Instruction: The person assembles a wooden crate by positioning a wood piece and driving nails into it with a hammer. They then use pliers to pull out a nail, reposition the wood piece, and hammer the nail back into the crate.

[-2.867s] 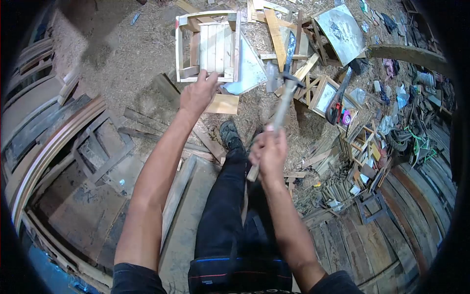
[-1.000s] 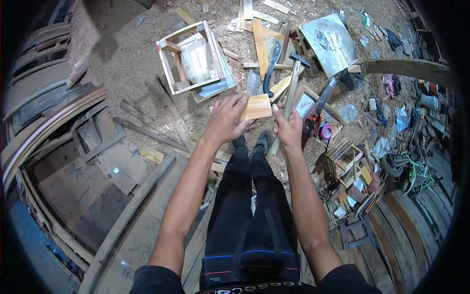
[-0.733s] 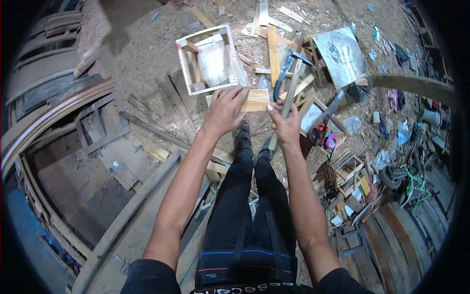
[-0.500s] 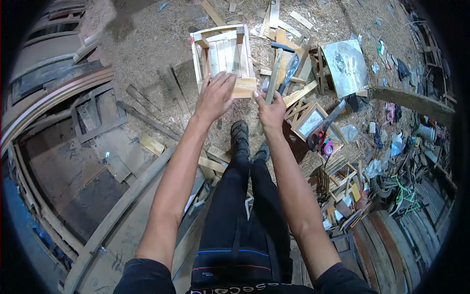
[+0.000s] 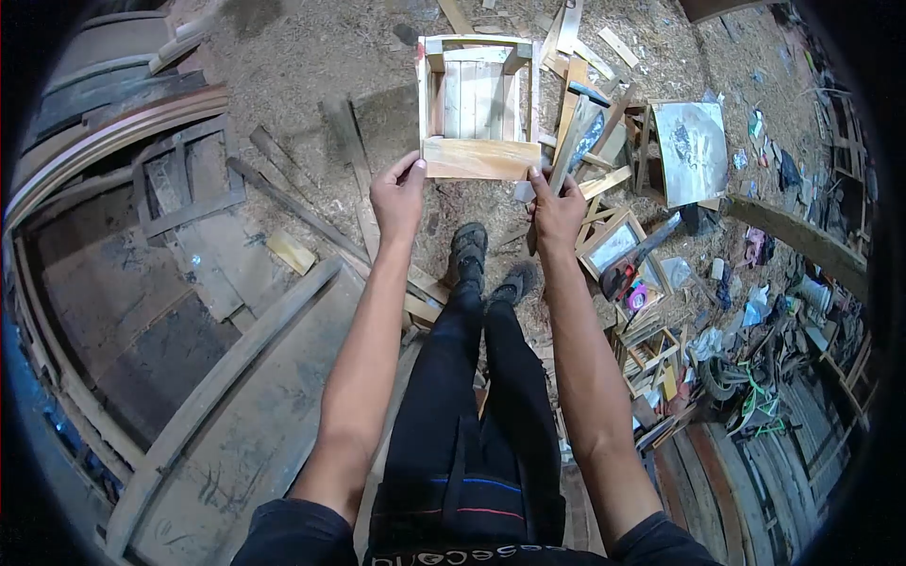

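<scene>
"One pale board (image 5: 481, 158): location?"

"Across the near edge of the wooden frame (image 5: 425, 99), contact uncertain; left end pinched in my left hand (image 5: 396, 200), right end at the thumb of my right hand (image 5: 559, 219)."

"Hammer (image 5: 568, 146)?"

"One, handle gripped in that same closed hand, head pointing away from me, beside the frame's right edge"

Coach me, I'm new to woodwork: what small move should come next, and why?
Probably settle the board flush against the wooden frame: left hand and right hand hold its ends across the near side, contact is unclear, and the right grips the hammer.
</scene>
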`<state>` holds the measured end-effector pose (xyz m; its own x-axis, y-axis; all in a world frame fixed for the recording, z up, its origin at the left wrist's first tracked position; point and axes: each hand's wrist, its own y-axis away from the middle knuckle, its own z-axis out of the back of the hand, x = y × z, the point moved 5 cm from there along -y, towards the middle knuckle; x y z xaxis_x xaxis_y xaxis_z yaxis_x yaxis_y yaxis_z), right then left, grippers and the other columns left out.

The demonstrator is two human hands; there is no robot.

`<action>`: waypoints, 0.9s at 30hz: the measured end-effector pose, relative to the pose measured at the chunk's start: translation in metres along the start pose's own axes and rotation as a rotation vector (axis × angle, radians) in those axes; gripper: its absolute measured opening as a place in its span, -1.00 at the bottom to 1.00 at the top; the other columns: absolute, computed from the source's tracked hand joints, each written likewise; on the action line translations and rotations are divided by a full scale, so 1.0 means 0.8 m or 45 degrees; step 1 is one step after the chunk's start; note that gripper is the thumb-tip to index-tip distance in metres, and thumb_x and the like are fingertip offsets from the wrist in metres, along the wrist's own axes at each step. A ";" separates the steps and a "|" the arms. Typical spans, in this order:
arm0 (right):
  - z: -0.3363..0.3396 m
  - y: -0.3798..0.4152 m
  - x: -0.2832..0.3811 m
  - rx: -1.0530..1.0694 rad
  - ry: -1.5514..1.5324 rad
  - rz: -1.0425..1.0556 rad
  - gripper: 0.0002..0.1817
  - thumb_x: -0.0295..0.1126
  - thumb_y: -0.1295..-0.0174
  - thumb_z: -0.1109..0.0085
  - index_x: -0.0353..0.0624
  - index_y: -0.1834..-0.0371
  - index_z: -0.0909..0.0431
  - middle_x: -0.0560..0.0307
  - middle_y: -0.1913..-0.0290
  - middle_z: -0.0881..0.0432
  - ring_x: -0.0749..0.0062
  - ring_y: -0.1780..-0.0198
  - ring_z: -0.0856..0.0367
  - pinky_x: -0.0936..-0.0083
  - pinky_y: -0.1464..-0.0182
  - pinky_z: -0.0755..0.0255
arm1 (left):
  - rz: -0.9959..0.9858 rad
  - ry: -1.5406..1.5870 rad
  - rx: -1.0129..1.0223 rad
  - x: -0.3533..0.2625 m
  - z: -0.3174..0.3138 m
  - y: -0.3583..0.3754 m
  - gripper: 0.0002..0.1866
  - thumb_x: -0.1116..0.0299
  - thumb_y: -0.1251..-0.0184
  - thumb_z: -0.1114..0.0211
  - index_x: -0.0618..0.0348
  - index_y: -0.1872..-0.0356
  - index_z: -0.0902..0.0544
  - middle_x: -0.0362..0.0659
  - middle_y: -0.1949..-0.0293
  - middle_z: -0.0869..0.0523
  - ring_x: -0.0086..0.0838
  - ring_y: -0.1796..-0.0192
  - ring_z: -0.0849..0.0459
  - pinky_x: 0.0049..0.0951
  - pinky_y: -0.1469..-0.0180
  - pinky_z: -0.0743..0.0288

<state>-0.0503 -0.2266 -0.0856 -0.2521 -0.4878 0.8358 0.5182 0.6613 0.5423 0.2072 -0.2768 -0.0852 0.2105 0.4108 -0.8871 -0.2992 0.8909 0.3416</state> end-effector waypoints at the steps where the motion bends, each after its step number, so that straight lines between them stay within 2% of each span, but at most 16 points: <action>1: -0.002 0.002 0.006 0.001 0.068 0.025 -0.74 -0.33 -0.29 -0.45 -0.29 0.14 -0.64 0.25 0.44 -0.61 0.65 0.56 -0.43 0.57 0.56 -0.32 | -0.049 0.003 -0.009 -0.006 0.000 0.001 -0.74 0.44 -0.43 -0.34 0.30 -0.06 -0.76 -0.23 0.26 -0.80 -0.60 0.27 -0.69 -0.58 0.16 -0.56; 5: -0.012 0.003 0.020 0.023 0.203 0.095 -0.75 -0.28 -0.33 -0.40 -0.27 0.17 -0.65 0.27 0.51 -0.57 0.66 0.57 -0.42 0.56 0.57 -0.27 | -0.075 -0.009 -0.027 -0.011 -0.001 0.003 -0.73 0.44 -0.39 -0.38 0.28 -0.06 -0.77 -0.18 0.20 -0.82 -0.57 0.17 -0.72 -0.56 0.03 -0.57; 9: -0.015 0.005 0.032 0.022 0.252 0.050 -0.75 -0.29 -0.33 -0.40 -0.28 0.16 -0.67 0.26 0.49 -0.60 0.66 0.53 -0.44 0.55 0.50 -0.31 | -0.141 -0.138 -0.078 -0.043 0.002 0.003 -0.73 0.42 -0.35 -0.42 0.25 -0.03 -0.79 -0.16 0.19 -0.82 -0.58 0.16 -0.72 -0.55 0.02 -0.56; 11: -0.014 -0.004 0.032 0.029 0.245 0.157 -0.75 -0.31 -0.32 -0.39 -0.30 0.15 -0.68 0.24 0.47 -0.63 0.64 0.48 -0.47 0.56 0.42 -0.36 | -0.136 -0.253 -0.070 -0.049 0.001 -0.003 -0.73 0.40 -0.32 -0.45 0.23 -0.01 -0.80 -0.14 0.20 -0.81 -0.57 0.16 -0.73 -0.55 0.05 -0.55; 14: -0.013 -0.019 0.029 0.060 0.287 0.169 -0.74 -0.31 -0.31 -0.39 -0.32 0.13 -0.70 0.23 0.45 -0.65 0.64 0.43 -0.50 0.58 0.36 -0.39 | -0.198 -0.261 -0.015 -0.036 0.001 -0.021 -0.74 0.38 -0.31 -0.46 0.20 0.01 -0.81 -0.14 0.21 -0.82 -0.57 0.16 -0.73 -0.55 0.06 -0.54; 16: -0.013 -0.021 0.035 0.054 0.299 0.203 -0.73 -0.31 -0.29 -0.40 -0.32 0.11 -0.71 0.24 0.45 -0.65 0.64 0.43 -0.51 0.58 0.37 -0.40 | -0.192 -0.259 0.013 -0.037 0.001 -0.026 -0.73 0.39 -0.33 -0.45 0.24 0.00 -0.80 -0.12 0.18 -0.82 -0.55 0.17 -0.74 -0.54 0.09 -0.58; 18: -0.013 -0.023 0.040 0.122 0.341 0.142 -0.71 -0.31 -0.29 -0.41 -0.32 0.08 -0.71 0.24 0.44 -0.66 0.65 0.44 -0.51 0.58 0.38 -0.40 | -0.054 -0.109 0.067 -0.030 -0.001 -0.030 -0.72 0.39 -0.35 -0.44 0.29 -0.02 -0.78 -0.10 0.14 -0.82 -0.53 0.18 -0.75 -0.52 0.15 -0.63; 22: -0.010 -0.027 0.039 0.217 0.309 0.141 -0.70 -0.31 -0.27 -0.43 -0.32 0.07 -0.71 0.25 0.47 -0.64 0.62 0.50 -0.50 0.55 0.45 -0.39 | -0.091 -0.065 0.085 -0.029 -0.001 -0.030 -0.74 0.41 -0.38 -0.42 0.31 -0.02 -0.78 -0.08 0.08 -0.80 -0.51 0.17 -0.76 -0.51 0.18 -0.67; 23: -0.009 -0.029 0.038 0.220 0.294 0.233 -0.69 -0.30 -0.27 -0.44 -0.32 0.07 -0.72 0.26 0.49 -0.62 0.62 0.52 -0.49 0.55 0.49 -0.37 | -0.078 -0.011 0.097 -0.027 -0.001 -0.029 -0.73 0.45 -0.36 -0.43 0.30 -0.03 -0.77 -0.09 0.07 -0.79 -0.52 0.13 -0.75 -0.52 0.11 -0.68; 24: -0.008 -0.026 0.040 0.221 0.297 0.230 -0.69 -0.30 -0.27 -0.44 -0.32 0.07 -0.72 0.26 0.49 -0.62 0.62 0.52 -0.49 0.55 0.49 -0.37 | -0.074 -0.011 0.097 -0.026 -0.001 -0.026 -0.73 0.45 -0.36 -0.43 0.30 -0.03 -0.77 -0.09 0.07 -0.79 -0.52 0.13 -0.75 -0.52 0.11 -0.68; 26: -0.002 -0.023 0.041 0.234 0.336 0.134 -0.68 -0.29 -0.27 -0.44 -0.32 0.06 -0.72 0.26 0.49 -0.63 0.64 0.52 -0.48 0.57 0.50 -0.36 | -0.240 0.065 0.127 -0.030 0.000 -0.016 -0.70 0.49 -0.32 -0.45 0.30 -0.05 -0.76 -0.11 0.07 -0.79 -0.52 0.08 -0.75 -0.53 0.02 -0.68; 27: -0.002 -0.022 0.040 0.233 0.317 0.128 -0.66 -0.26 -0.27 -0.45 -0.32 0.08 -0.72 0.26 0.51 -0.62 0.64 0.54 -0.49 0.58 0.50 -0.36 | -0.242 0.008 0.162 -0.026 0.002 -0.013 -0.67 0.50 -0.29 -0.48 0.29 -0.08 -0.75 -0.11 0.05 -0.78 -0.52 0.03 -0.73 -0.53 -0.08 -0.65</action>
<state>-0.0664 -0.2547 -0.0687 0.0121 -0.5243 0.8515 0.3689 0.7938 0.4835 0.2075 -0.2946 -0.0697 0.2460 0.2325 -0.9410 -0.1351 0.9695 0.2043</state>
